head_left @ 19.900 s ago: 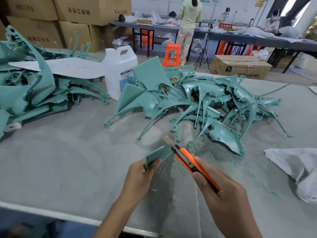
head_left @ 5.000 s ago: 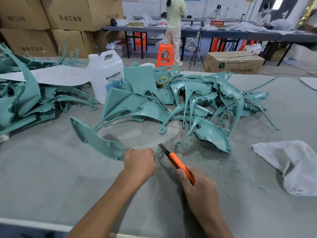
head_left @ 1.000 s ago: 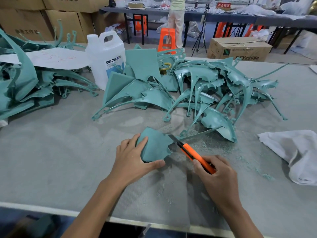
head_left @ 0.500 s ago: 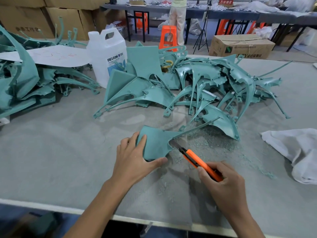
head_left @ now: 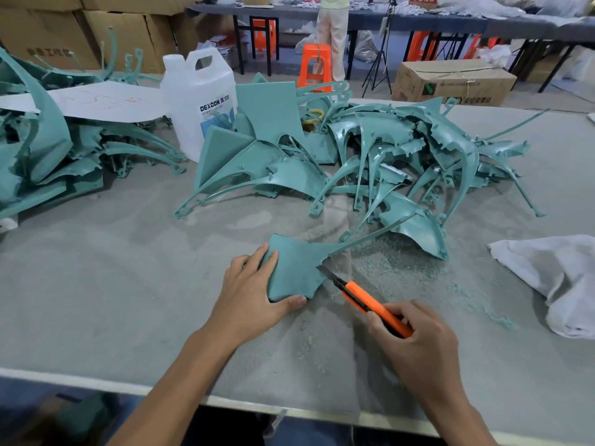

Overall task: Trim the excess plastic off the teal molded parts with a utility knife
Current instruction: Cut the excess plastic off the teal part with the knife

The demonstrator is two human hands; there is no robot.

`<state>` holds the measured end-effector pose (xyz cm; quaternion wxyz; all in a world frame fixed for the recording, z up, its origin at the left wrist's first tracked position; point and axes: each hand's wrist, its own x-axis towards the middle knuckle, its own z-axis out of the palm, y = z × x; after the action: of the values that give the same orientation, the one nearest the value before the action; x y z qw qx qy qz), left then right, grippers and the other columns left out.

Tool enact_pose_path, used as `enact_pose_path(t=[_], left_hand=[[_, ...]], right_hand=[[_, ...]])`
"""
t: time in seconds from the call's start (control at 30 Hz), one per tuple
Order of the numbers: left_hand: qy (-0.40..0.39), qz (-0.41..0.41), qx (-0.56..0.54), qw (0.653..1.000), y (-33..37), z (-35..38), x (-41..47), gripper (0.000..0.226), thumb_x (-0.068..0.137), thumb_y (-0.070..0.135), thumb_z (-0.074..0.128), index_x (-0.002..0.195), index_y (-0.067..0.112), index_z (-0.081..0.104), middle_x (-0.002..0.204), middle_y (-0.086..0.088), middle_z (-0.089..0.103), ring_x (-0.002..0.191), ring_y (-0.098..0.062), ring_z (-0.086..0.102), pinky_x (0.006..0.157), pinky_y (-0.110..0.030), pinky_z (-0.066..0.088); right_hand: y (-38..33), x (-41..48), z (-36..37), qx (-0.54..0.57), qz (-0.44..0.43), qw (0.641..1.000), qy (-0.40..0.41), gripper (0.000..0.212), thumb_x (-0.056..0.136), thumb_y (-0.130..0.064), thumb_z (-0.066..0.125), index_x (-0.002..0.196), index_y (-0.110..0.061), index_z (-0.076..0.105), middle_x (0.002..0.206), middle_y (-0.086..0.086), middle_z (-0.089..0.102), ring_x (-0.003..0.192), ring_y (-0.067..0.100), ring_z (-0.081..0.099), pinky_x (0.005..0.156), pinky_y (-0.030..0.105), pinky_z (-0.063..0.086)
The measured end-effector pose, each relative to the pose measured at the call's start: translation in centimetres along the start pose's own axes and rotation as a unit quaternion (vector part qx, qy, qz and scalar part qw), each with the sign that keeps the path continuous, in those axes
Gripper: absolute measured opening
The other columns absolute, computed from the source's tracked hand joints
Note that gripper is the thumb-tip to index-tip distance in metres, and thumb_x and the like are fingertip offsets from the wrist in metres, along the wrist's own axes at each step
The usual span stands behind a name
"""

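Note:
A teal molded part [head_left: 294, 268] with a long thin arm running up to the right lies on the grey table [head_left: 96, 284]. My left hand [head_left: 254, 300] grips its broad end, fingers over the far edge and thumb under the near edge. My right hand [head_left: 415, 342] holds an orange utility knife [head_left: 370, 302]. The knife's blade tip touches the part's right edge, just below where the thin arm begins. Teal shavings [head_left: 392, 262] lie scattered to the right of the blade.
A big heap of teal parts [head_left: 354, 156] fills the table's middle, another heap [head_left: 48, 149] sits at the left under a white sheet [head_left: 106, 101]. A white jug [head_left: 199, 98] stands behind, a white cloth [head_left: 560, 278] lies at right. Boxes, stools and a standing person are beyond.
Over the last second the knife has slid back along the part's right edge toward me. My left hand keeps its hold on the part's broad end.

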<state>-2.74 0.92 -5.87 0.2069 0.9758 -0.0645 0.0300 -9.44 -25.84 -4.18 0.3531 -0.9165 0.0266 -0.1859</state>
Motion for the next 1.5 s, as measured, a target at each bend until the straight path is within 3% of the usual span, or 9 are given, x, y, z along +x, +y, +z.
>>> enact_pose_path(t=[0.23,0.37,0.67,0.9,1.03,1.17,1.3,1.43,1.5], left_hand=[[0.008,-0.001,-0.005,1.0,0.1,0.0,-0.1,0.119,0.067,0.1,0.03,0.157,0.024,0.024,0.164,0.01,0.014,0.135,-0.01,0.01,0.115,-0.035,0.019],[0.009,-0.003,-0.005,1.0,0.0,0.0,-0.1,0.118,0.068,0.1,0.031,0.157,0.024,0.024,0.164,0.01,0.014,0.135,-0.009,0.011,0.115,-0.035,0.02],[0.012,-0.018,-0.032,0.999,0.4,-0.5,-0.3,0.111,0.066,0.099,0.04,0.154,0.032,0.033,0.163,0.015,0.02,0.132,-0.009,0.018,0.114,-0.034,0.023],[0.195,0.081,-0.026,0.977,0.8,-2.8,-1.3,0.044,0.084,0.05,0.073,0.105,0.012,0.076,0.114,-0.004,0.073,0.098,-0.021,0.07,0.086,-0.03,0.054],[0.276,0.085,-0.084,0.954,0.9,-5.7,-2.1,0.01,0.088,0.021,0.076,0.097,0.016,0.072,0.089,0.009,0.069,0.072,-0.006,0.059,0.069,-0.012,0.043],[0.31,0.092,-0.165,0.932,1.6,-8.5,-2.8,0.016,0.087,0.033,0.077,0.099,0.027,0.068,0.091,0.019,0.065,0.084,-0.005,0.06,0.072,-0.015,0.044],[0.333,0.146,-0.129,0.923,3.0,-7.7,-3.4,0.016,0.091,0.03,0.066,0.102,0.018,0.069,0.094,0.013,0.061,0.086,-0.008,0.059,0.077,-0.018,0.045],[0.297,0.148,-0.12,0.936,3.7,-4.7,-3.7,0.021,0.093,0.026,0.063,0.107,0.015,0.074,0.099,0.01,0.059,0.09,-0.014,0.059,0.081,-0.026,0.048],[0.284,0.155,-0.115,0.939,3.8,-4.1,-3.7,0.021,0.091,0.021,0.066,0.11,0.015,0.074,0.103,0.011,0.062,0.093,-0.012,0.06,0.083,-0.024,0.049]], right_hand=[[0.2,-0.1,0.0,-0.007,0.01,1.0,-0.003,0.02,0.073,-0.034,0.085,0.068,-0.032,0.066,0.063,-0.015,0.056,0.068,0.008,0.052,0.06,0.027,0.037],[-0.1,-0.3,-0.2,0.003,-0.013,1.0,-0.001,0.023,0.073,-0.054,0.066,0.071,-0.031,0.07,0.066,-0.017,0.058,0.071,0.007,0.052,0.064,0.026,0.039],[0.4,-0.1,0.0,-0.004,0.005,1.0,0.01,0.015,0.075,-0.036,0.084,0.074,-0.028,0.071,0.068,-0.015,0.06,0.069,0.01,0.053,0.061,0.028,0.039],[1.1,-0.3,-0.4,0.093,0.094,0.986,0.103,0.012,0.081,-0.041,0.078,0.08,-0.035,0.068,0.073,-0.013,0.063,0.072,0.006,0.059,0.062,0.023,0.039],[1.5,0.0,-0.6,0.126,0.122,0.977,0.117,0.008,0.084,-0.039,0.076,0.084,-0.034,0.069,0.075,-0.01,0.067,0.079,-0.001,0.06,0.065,0.01,0.041],[1.4,0.0,-0.8,0.154,0.128,0.973,0.111,0.006,0.086,-0.038,0.074,0.084,-0.039,0.068,0.08,-0.01,0.07,0.077,0.002,0.062,0.068,0.011,0.044],[0.4,-0.3,-1.0,0.179,0.124,0.971,0.096,0.018,0.083,-0.055,0.065,0.092,-0.04,0.067,0.075,-0.002,0.069,0.067,0.022,0.067,0.066,0.04,0.055],[-1.7,-1.9,-0.5,0.184,0.086,0.979,0.025,0.02,0.086,-0.061,0.065,0.103,-0.052,0.06,0.07,-0.012,0.072,0.049,0.007,0.065,0.052,0.022,0.052],[-2.5,-2.5,-0.2,0.183,0.072,0.98,0.002,0.03,0.08,-0.07,0.058,0.106,-0.056,0.059,0.078,-0.016,0.073,0.052,0.009,0.065,0.055,0.028,0.054]])
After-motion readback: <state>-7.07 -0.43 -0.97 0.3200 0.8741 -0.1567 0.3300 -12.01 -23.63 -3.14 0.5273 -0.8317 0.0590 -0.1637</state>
